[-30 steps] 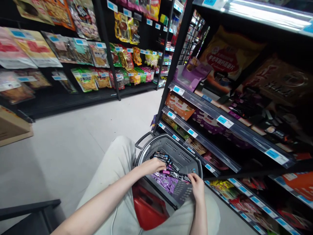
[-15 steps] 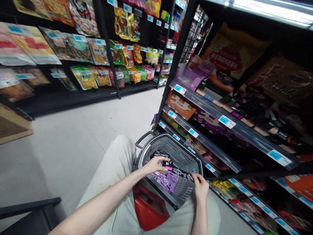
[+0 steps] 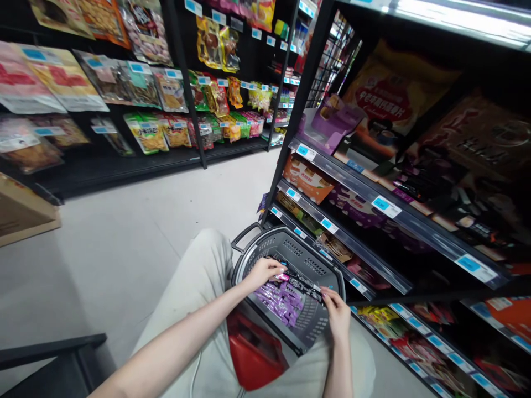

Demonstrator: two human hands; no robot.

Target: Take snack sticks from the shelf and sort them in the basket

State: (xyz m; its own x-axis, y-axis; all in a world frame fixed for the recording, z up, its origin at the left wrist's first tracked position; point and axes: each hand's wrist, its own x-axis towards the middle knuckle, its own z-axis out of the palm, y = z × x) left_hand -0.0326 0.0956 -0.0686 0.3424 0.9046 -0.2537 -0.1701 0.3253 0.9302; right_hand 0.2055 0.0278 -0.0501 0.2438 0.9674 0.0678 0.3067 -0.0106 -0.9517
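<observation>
A grey plastic shopping basket (image 3: 309,257) rests against my knees on the shop floor. Several small purple packets (image 3: 282,298) lie in its bottom. Both hands hold a bundle of slim dark stick packets (image 3: 299,283) above the purple ones. My left hand (image 3: 265,272) pinches the bundle's left end, fingers closed. My right hand (image 3: 337,312) grips its right end near the basket's rim, fingers curled.
A black shelf unit (image 3: 390,215) with blue price tags and snack boxes stands right beside the basket. A red object (image 3: 253,354) lies under the basket by my legs. Racks of bagged snacks (image 3: 145,105) line the far side of the pale aisle floor (image 3: 136,232). A cardboard box (image 3: 20,213) sits at left.
Both hands with the stick packets have shifted slightly down into the basket, closer to the purple packets. The view has tilted a little.
</observation>
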